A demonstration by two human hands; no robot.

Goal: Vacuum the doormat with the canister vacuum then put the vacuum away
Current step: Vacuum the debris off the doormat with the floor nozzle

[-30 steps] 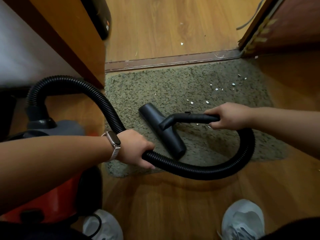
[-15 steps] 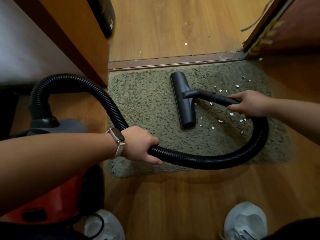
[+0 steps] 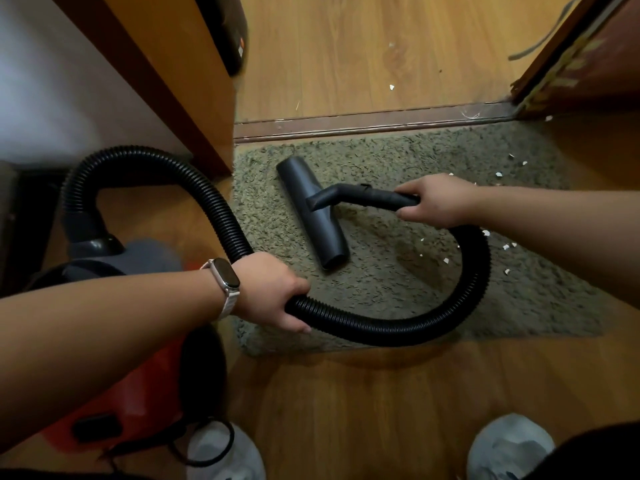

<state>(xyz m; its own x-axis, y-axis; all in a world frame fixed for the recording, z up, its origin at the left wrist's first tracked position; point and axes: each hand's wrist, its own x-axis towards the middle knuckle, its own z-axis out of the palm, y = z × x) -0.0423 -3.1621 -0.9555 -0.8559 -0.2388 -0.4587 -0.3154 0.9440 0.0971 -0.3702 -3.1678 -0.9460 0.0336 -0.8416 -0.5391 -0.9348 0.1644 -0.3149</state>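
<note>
While the wooden floor [image 3: 363,410] lay smooth and glossy in warm orange-brown planks, the doormat [image 3: 398,271] sat on it just below the dark threshold strip [image 3: 374,121], a shaggy rectangle of olive-grey pile. The canister vacuum [image 3: 114,386] stood at the lower left beside the mat, its body red plastic with a rounded grey top, partly hidden behind the left forearm. From that top rose the hose [image 3: 398,329], a black ribbed tube that arched up, ran down to the left hand [image 3: 273,292], and then looped across the near edge of the mat and up to the right hand [image 3: 440,202]. The left hand was wrapped fully around the ribbed hose, with a rectangular wristwatch [image 3: 227,278] on a pale band at the wrist. The right hand was closed around the smooth rigid handle tube. That tube ended in the floor nozzle [image 3: 313,211], a long matte black bar lying flat on the pile, angled from upper left to lower right. Small white paper scraps [image 3: 498,174] dotted the right part of the mat, a few more beyond the threshold. Compared with half a second before, the nozzle had been drawn leftward off the scraps, and its bar had turned from nearly upright to slanted, while the left hand kept its place on the hose
</note>
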